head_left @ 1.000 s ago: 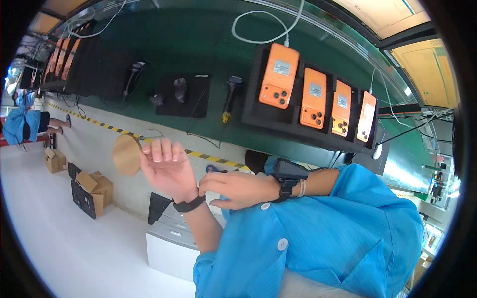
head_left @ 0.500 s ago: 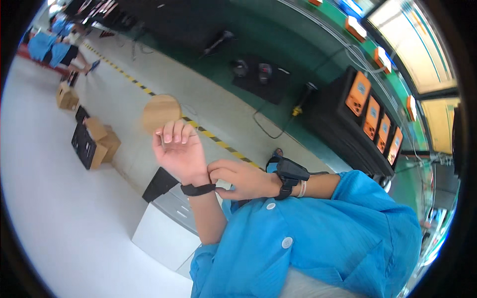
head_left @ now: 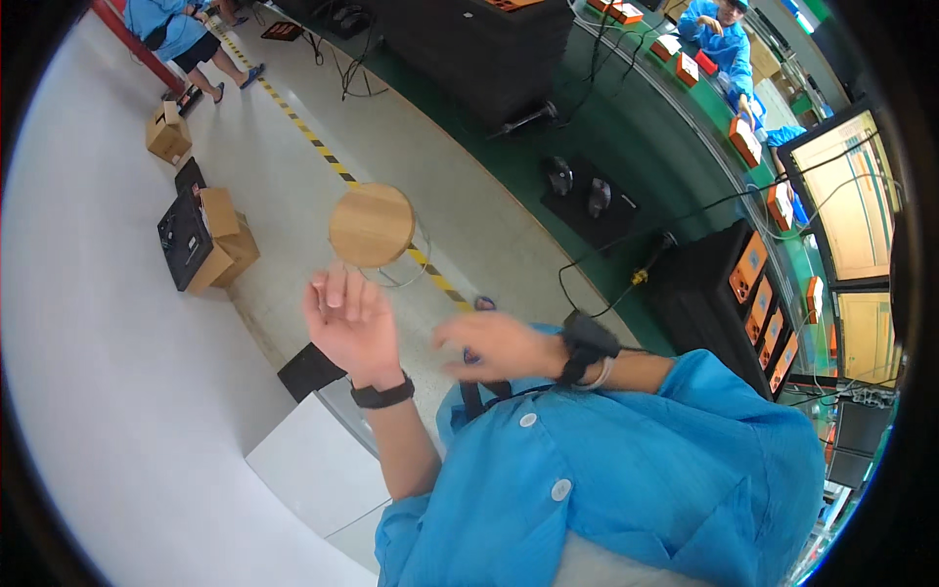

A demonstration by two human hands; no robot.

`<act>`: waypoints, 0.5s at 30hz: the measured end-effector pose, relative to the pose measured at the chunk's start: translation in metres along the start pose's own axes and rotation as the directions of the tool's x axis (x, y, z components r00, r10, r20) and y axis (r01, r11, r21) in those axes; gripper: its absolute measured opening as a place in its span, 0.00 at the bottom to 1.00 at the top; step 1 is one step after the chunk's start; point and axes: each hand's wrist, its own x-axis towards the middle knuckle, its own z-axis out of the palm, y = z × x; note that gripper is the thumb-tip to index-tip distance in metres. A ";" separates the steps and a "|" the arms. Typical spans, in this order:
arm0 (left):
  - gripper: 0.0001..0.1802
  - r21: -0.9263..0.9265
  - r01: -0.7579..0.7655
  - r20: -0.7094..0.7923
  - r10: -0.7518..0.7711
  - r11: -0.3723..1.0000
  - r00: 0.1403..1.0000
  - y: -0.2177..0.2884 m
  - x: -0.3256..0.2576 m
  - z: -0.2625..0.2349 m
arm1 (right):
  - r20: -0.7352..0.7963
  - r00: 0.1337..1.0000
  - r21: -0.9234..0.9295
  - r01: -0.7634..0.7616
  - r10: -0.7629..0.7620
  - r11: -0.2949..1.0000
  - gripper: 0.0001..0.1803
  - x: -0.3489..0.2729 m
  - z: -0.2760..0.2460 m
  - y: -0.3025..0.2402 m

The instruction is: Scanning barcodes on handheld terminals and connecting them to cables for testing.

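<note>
My left hand is raised with its palm toward me. Its fingers curl loosely, apart from anything, and hold nothing. Around that wrist sits a black wrist strap, lying flat and closed. To its right, my right hand hovers a short way off, blurred by motion, its fingers partly spread with nothing visible in them. A black box-shaped device on a strap is on my right wrist, beside a pale band. Both forearms come out of blue sleeves.
A round wooden stool stands ahead by yellow-black floor tape. Cardboard boxes and a white cabinet are at left. On the right, a green workbench holds a black case with orange panels. People in blue work nearby.
My right hand has let go of the left wrist strap and moved away to the right. The view has shifted, showing more of the bench and a person across it.
</note>
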 end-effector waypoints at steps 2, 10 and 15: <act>0.11 0.388 0.154 -0.231 -0.066 0.909 0.971 0.019 -0.005 -0.030 | 0.079 0.980 0.022 -0.186 0.184 0.982 0.12 -0.017 -0.022 0.057; 0.12 0.797 0.307 -0.491 -0.263 -0.521 0.830 0.219 -0.277 -0.311 | 0.443 0.541 -0.078 -0.771 0.714 0.632 0.11 -0.159 -0.062 0.226; 0.13 0.544 0.528 -0.715 -0.031 -0.652 0.698 0.255 -0.170 -0.239 | 0.285 0.627 0.396 -0.766 0.725 0.507 0.12 -0.037 -0.097 0.208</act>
